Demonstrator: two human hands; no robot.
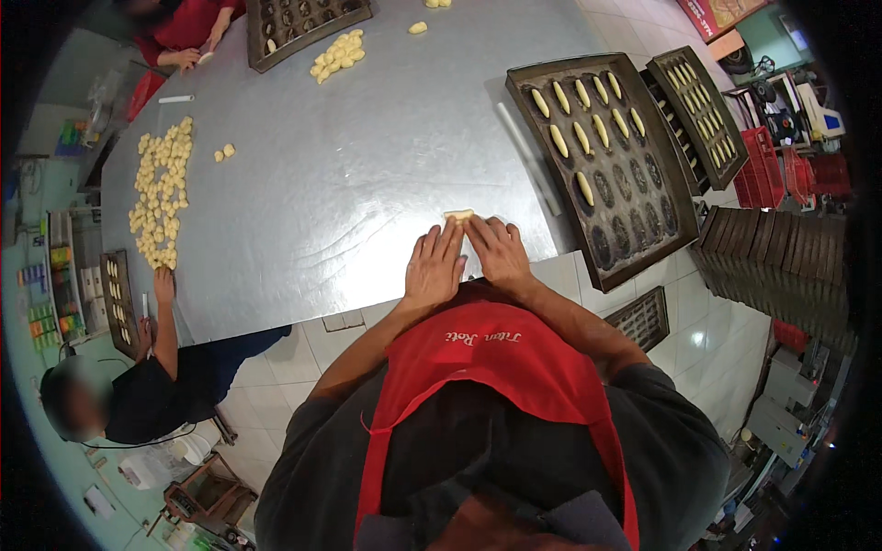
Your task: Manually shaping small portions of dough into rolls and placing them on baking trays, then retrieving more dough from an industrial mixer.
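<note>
Near the front edge of the metal table [340,165] lies a short, pale dough roll [458,215]. My left hand [435,266] rests on it with the fingertips, the fingers stretched forward and the palm down. My right hand [499,253] touches the dough's right end, its fingers also stretched out and slightly spread. Both hands are side by side, their index fingers almost meeting at the dough. To the right, a dark baking tray [649,264] with oval hollows bears several slim dough rolls [581,136] in its far rows; its nearer hollows hold none.
A pale rod [528,156] lies beside the tray. Dough pieces [161,197] cover the table's left side, with another cluster [338,57] farther back. Co-workers' hands [163,283] are at the left and far left edges. Stacked trays [776,266] stand right.
</note>
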